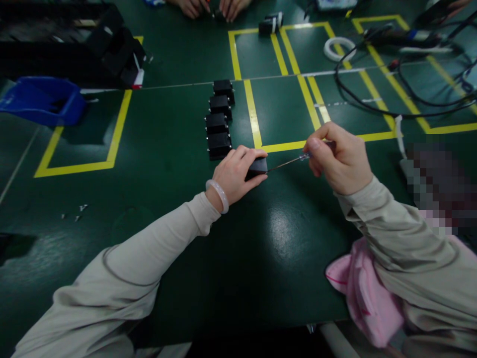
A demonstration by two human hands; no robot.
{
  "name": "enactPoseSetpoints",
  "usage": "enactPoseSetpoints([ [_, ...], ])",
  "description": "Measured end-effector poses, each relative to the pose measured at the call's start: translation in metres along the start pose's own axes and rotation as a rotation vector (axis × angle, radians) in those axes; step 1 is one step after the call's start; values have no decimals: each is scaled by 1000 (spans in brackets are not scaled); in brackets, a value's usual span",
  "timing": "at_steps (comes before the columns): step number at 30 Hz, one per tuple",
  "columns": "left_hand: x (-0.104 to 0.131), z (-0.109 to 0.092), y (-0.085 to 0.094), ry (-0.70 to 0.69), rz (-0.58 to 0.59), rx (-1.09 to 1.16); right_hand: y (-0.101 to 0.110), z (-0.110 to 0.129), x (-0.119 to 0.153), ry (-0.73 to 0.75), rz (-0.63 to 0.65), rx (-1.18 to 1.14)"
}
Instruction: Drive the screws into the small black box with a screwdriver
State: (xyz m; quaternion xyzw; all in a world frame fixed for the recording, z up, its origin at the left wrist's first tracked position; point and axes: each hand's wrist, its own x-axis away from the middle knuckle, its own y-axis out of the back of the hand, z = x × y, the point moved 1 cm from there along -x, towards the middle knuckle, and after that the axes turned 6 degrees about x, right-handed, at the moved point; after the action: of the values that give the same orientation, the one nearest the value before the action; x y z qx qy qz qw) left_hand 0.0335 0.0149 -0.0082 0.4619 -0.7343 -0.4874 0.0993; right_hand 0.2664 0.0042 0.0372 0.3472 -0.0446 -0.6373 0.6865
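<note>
Near the middle of the green table, my left hand (234,173) is closed around a small black block (258,168), gripping it by its sides. My right hand (335,156) is wrapped round the clear handle of a screwdriver (286,162). The thin shaft runs leftward, and its tip meets the right end of the block. Just beyond my left hand stands a row of several similar black blocks (219,119), with small shiny screws sticking out at their sides. Several loose screws (80,211) lie to the left of my left forearm.
A blue scoop-shaped bin (48,102) sits at left before stacked black trays (108,49). Yellow tape (253,114) marks rectangles on the table. A white tape roll (340,48) and black cable (357,99) lie at right. Another person's hands (212,7) work at the far edge.
</note>
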Motion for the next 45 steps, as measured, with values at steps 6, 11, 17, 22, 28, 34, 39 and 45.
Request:
enactPoseSetpoints([
  [6,-1,0,0,-2,0,-2,-3,-4,0,50,-32,-62],
  [11,0,0,0,2,-2,1,-2,-6,0,18,-9,-60],
  [17,0,0,1,2,1,1,-2,-5,-1,28,-8,-106],
  [22,-1,0,1,1,0,1,-1,-5,-1,3,15,-97],
  [28,0,-1,1,2,2,2,-2,-2,-2,11,4,-112],
  [34,0,0,1,6,5,0,-3,-3,-2,-32,11,-127],
  [39,0,0,0,0,0,3,-3,-3,-3,6,-13,-103],
  [45,0,0,0,6,1,9,-3,-5,-2,-33,-8,-123],
])
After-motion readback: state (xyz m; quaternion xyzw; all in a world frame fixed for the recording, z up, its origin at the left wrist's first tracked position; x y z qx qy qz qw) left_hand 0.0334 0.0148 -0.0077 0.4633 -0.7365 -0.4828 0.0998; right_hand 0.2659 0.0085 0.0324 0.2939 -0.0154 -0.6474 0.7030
